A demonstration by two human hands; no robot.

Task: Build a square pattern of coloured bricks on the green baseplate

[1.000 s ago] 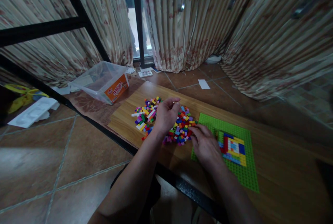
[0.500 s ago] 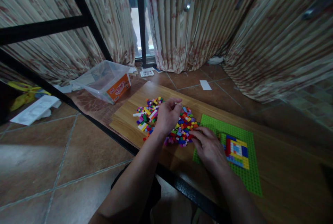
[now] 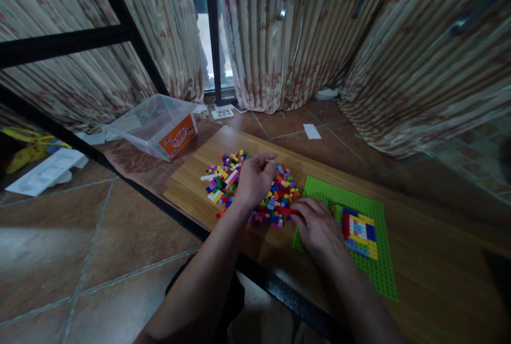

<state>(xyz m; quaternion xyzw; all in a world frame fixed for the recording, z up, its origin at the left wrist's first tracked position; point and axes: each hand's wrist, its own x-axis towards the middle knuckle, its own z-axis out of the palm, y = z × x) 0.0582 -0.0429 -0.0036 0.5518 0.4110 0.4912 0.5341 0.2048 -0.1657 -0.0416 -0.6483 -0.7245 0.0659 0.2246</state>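
Many small toy bricks [image 3: 221, 181] of mixed colours lie in a loose pile on a wooden board. Over the middle of that pile hovers my left hand [image 3: 256, 180], its thumb and fingers curled together; whatever they may pinch is too small to make out. At the pile's right edge, my right hand [image 3: 317, 224] pinches a long red brick [image 3: 287, 211] between thumb and fingers. Just right of that hand is a green studded baseplate [image 3: 385, 272]. On it sits a built block of bricks [image 3: 361, 232] in blue, yellow, red and white, partly behind my right hand.
A clear plastic box [image 3: 149, 125] with an orange label stands beyond the board [image 3: 195, 165] on the left. Black metal bars [image 3: 159, 197] cross in front and at left. White packaging [image 3: 43, 171] and a white paper [image 3: 312, 131] lie on the tiled floor. Striped curtains [image 3: 263, 40] hang behind.
The red brick now shows clearly between my right fingertips at the pile's edge. My left hand keeps nearly the same pose over the pile. The whole view has shifted slightly.
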